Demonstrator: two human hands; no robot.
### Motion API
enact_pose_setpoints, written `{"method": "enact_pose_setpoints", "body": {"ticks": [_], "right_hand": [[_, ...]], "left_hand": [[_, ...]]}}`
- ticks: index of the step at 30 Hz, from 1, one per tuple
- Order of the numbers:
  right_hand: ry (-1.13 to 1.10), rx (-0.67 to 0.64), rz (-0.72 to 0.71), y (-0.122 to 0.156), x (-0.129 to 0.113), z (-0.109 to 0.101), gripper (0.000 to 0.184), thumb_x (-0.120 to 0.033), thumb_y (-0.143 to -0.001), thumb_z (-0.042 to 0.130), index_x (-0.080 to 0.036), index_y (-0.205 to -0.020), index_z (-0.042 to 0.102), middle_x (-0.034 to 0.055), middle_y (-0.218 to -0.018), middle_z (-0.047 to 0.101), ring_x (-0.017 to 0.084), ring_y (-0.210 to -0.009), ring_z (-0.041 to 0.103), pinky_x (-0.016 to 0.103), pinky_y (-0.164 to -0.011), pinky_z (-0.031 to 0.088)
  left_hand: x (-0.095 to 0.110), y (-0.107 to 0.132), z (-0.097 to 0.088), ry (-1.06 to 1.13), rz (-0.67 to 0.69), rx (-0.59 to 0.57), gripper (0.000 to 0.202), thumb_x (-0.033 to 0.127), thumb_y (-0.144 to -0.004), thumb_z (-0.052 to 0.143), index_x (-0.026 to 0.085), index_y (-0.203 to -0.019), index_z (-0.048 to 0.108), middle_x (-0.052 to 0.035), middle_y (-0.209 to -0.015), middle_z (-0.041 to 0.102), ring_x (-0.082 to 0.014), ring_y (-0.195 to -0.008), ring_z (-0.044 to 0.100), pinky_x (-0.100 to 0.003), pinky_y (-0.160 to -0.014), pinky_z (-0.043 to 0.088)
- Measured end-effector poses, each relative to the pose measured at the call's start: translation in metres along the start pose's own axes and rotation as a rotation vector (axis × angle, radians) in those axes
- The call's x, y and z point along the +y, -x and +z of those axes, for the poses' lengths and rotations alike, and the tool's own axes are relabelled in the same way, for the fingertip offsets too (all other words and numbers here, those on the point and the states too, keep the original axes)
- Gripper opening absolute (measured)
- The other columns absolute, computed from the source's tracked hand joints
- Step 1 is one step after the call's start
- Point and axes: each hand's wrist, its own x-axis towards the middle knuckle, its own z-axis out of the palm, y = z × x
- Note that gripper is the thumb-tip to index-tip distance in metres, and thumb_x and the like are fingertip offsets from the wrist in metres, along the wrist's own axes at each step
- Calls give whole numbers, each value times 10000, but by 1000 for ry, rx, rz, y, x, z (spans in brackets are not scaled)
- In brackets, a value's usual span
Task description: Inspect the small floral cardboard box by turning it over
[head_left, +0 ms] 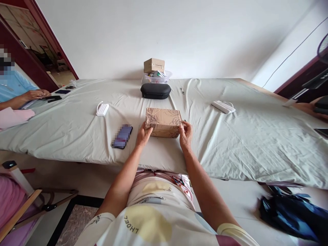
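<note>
A: Cardboard box (163,118): position and axis?
B: At the near middle of the table, long axis running left to right, one long side facing the near edge; dark scribbled loops mark both ends of its upper face. (Whether its underside fully meets the cloth cannot be told.)
A: The hands?
B: Left hand (144,135) grasping the box's left end, thumb on the near side; right hand (186,135) grasping the right end, thumb at the near corner.
A: Containers?
B: Beyond the box, a black case (155,91), closed, its long axis also left to right. Behind it, a clear plastic tub (167,79) holding small items (too small to name), with a smaller carton (154,65) above them.
A: Surface and room?
B: A wrinkled pale green cloth (256,136) covers the table. Left of the box lies a phone (122,136); white devices with looped straps rest farther left (103,109) and to the right (223,107). At far left, another person's hand (38,94) rests near dark objects, by a doorway (48,44); a white wall (179,37) closes the far side.
</note>
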Motion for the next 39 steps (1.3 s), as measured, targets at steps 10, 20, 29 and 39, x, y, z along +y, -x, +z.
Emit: {"method": "enact_pose_setpoints", "body": {"ticks": [10,20,29,39], "right_hand": [[173,-123,91,-5,14,-1,646,-739,-841,645,-212,-1213,622,104,-1073,704,251,-932,654,444,-871,564],[477,-266,85,4,32,-4,558,-462,-738,741,-232,-1219,575,71,-1012,645,220,-787,599,437,-797,540],[492,-290,75,2,25,-5,476,-450,-760,698,-247,-1171,568,34,-944,606,208,-774,558,411,-772,509],[544,-299,16,1,32,-7,285,-355,-755,653,-238,-1002,575,49,-881,563,237,-813,518,437,-811,504]], "left_hand": [[5,-3,5,-188,-121,-15,421,331,-1025,630,153,-1407,628,-171,-1402,732,-307,-1347,678,-402,-1150,522],[-2,-3,4,-167,-113,6,490,355,-1028,634,120,-1456,592,-209,-1423,710,-329,-1392,654,-424,-1180,510],[7,-1,1,-98,-142,28,478,362,-1005,693,164,-1434,621,-159,-1366,747,-306,-1341,684,-401,-1162,520],[10,-1,1,-128,-162,17,499,367,-1017,681,193,-1478,600,-143,-1376,745,-293,-1345,682,-407,-1159,522]]}}
